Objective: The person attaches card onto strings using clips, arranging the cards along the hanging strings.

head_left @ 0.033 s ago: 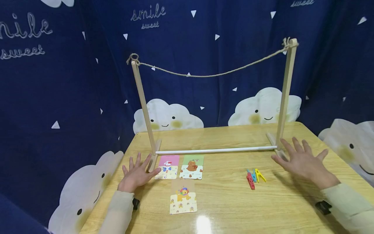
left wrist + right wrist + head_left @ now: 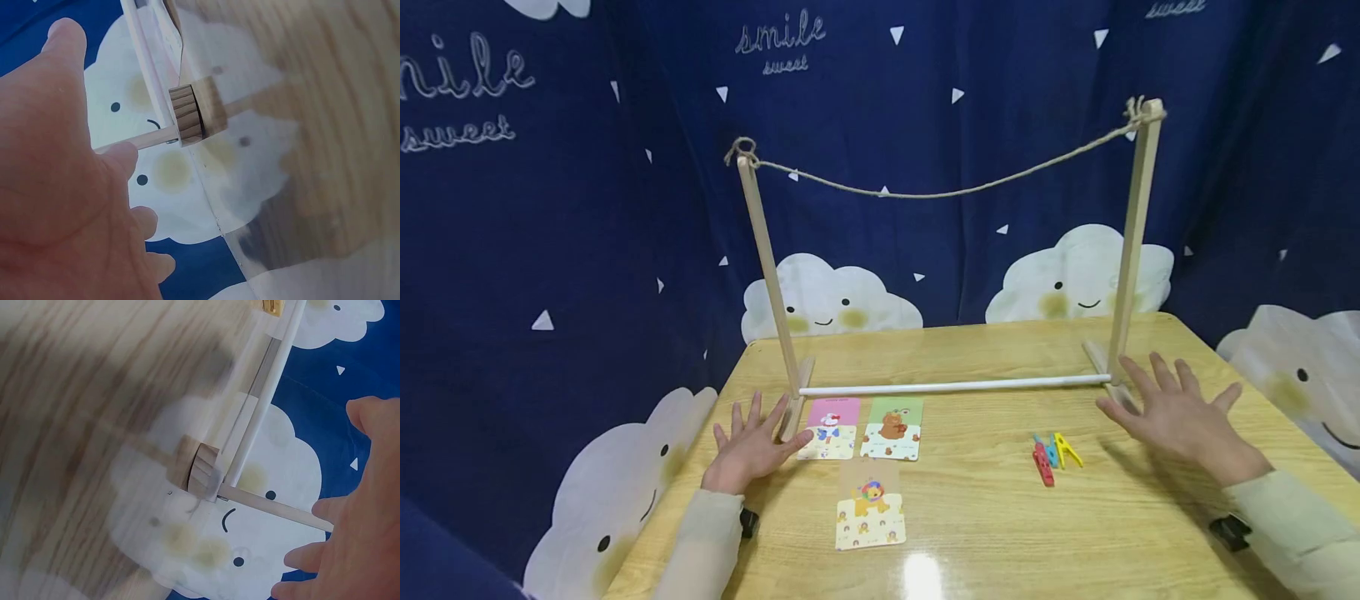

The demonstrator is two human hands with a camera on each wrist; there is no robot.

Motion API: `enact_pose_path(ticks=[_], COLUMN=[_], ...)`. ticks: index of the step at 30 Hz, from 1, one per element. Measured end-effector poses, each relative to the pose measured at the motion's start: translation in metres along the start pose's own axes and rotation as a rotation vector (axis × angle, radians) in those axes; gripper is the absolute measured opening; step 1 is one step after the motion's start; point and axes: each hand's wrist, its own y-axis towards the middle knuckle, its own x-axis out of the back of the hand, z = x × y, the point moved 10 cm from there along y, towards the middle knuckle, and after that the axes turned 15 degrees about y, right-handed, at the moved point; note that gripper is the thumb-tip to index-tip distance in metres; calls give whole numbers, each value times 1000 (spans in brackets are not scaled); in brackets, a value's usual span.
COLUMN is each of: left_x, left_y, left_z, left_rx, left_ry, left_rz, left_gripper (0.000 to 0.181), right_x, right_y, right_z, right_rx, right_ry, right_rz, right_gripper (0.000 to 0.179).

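My left hand (image 2: 749, 450) is held with fingers spread beside the left foot of a wooden frame, its thumb near a pink card (image 2: 838, 410) with a white character. A green card with a brown bear (image 2: 895, 427) lies to the right of it, and a lion card (image 2: 871, 510) sits nearer me. On the other side, my right hand (image 2: 1183, 417) spreads its fingers near the frame's right post (image 2: 1138, 233). Neither hand holds anything. Red (image 2: 1042, 464), blue (image 2: 1052, 451) and yellow clothespins (image 2: 1067, 450) lie bunched to the left of the right hand.
A slack twine cord (image 2: 925, 196) runs between the tops of the right post and the left post (image 2: 767, 267). Low down, a white rod (image 2: 955, 387) joins them. The frame stands on a wooden table (image 2: 985, 517), before a dark blue curtain (image 2: 865, 100) with clouds.
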Motion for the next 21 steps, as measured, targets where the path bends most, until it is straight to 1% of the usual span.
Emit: enact_pose_path(ticks=[5,9,13,17,19,21], left_x=[-1,1,5,13,17,19], left_y=[-1,-1,-1,-2,-3,-4], left_z=[1,-1,-5,-14,-22,-30], left_rx=[1,-5,-23,-55,-74,-99], left_ry=[-5,-15,-31,-57,-73,-83], left_rz=[6,17,12,-15,-25,-32], left_gripper=[100,101,103,101,99,99], right_x=[0,0,2,2,0,-3], right_y=[-1,-1,0,1,0,-1], right_z=[3,5,15,29,34,39], right_rx=[-1,12,68,146,173,184], right_ry=[-4,0,7,25,52,108], right_rz=[2,-11,-54,-79,-67,-41], right_gripper=[98,97,92,86,84,82])
